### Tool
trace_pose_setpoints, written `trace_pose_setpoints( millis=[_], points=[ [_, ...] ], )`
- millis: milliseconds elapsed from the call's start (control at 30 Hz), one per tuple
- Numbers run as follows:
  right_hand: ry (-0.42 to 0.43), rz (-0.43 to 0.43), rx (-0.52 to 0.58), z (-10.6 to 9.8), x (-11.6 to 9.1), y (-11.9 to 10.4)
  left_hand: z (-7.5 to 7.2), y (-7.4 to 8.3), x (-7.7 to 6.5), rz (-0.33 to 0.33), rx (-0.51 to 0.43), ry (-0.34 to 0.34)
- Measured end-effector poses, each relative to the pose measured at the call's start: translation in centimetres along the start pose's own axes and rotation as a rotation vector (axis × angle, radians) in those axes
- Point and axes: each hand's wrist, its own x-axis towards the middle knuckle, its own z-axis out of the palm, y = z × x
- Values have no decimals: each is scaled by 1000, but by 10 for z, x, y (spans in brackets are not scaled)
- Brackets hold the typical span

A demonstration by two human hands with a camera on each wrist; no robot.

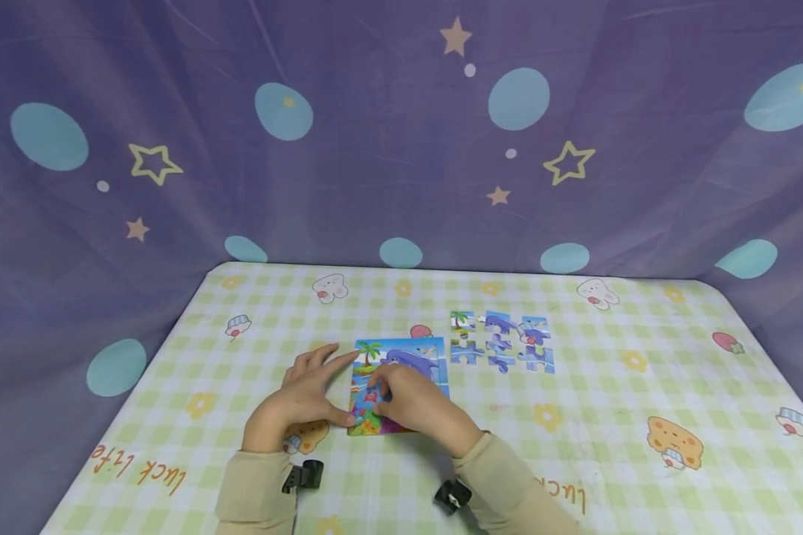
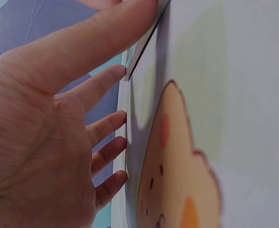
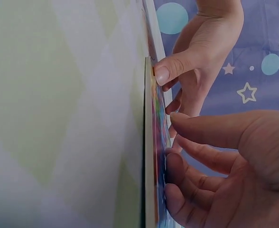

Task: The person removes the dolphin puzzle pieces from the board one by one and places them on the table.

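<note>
A flat picture puzzle board (image 1: 435, 348) with a palm tree, a dolphin and a colourful seabed lies on the table. My left hand (image 1: 308, 391) is at its left side, fingers spread, with the thumb touching the lower left corner. In the left wrist view, the fingers of my left hand (image 2: 40, 114) are extended. Over the middle of the board is my right hand (image 1: 415, 401), its fingers bent and their tips down at the picture. The right wrist view shows a gap between thumb and forefinger of my right hand (image 3: 244, 161); whether the fingertips pinch a piece is hidden.
Several loose puzzle pieces (image 1: 499, 343) lie in rows just right of the board, showing palm tree and dolphin parts. A checked cloth with printed cartoons covers the table (image 1: 642, 401). Behind hangs a purple curtain (image 1: 388, 148) with stars and ovals.
</note>
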Motion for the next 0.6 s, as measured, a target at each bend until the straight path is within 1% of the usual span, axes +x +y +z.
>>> trace_pose_setpoints(
  millis=[267,600],
  points=[
    [-32,21,-18,2,2,0,-1,1,0,0,5,-3],
    [-66,6,-4,1,4,4,-1,2,0,-1,2,-4]
  ],
)
